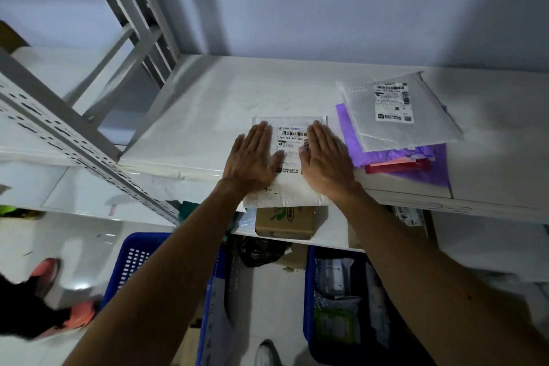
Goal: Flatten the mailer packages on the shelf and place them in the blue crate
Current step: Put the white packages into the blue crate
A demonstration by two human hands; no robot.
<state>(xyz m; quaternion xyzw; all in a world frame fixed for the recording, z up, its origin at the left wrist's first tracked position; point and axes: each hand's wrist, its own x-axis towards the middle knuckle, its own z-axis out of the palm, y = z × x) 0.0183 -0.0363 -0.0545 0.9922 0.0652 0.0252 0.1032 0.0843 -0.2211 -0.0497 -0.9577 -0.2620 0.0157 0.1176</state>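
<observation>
Pressing side by side, the left hand [252, 157] and right hand [325, 154] lie flat with fingers straight on a white padded mailer with a printed shipping label [289, 154] at mid-frame. They cover both sides of the label, and its fine print is too small to read. The mailer rests on the white metal shelf [193, 116]. Its long axis runs from the wall toward the person, with the label's top toward the wall and the near end overhanging the front lip. Below, two blue plastic crates [130, 264] [310, 291] are partly hidden by the forearms and cut off at the bottom of the frame.
</observation>
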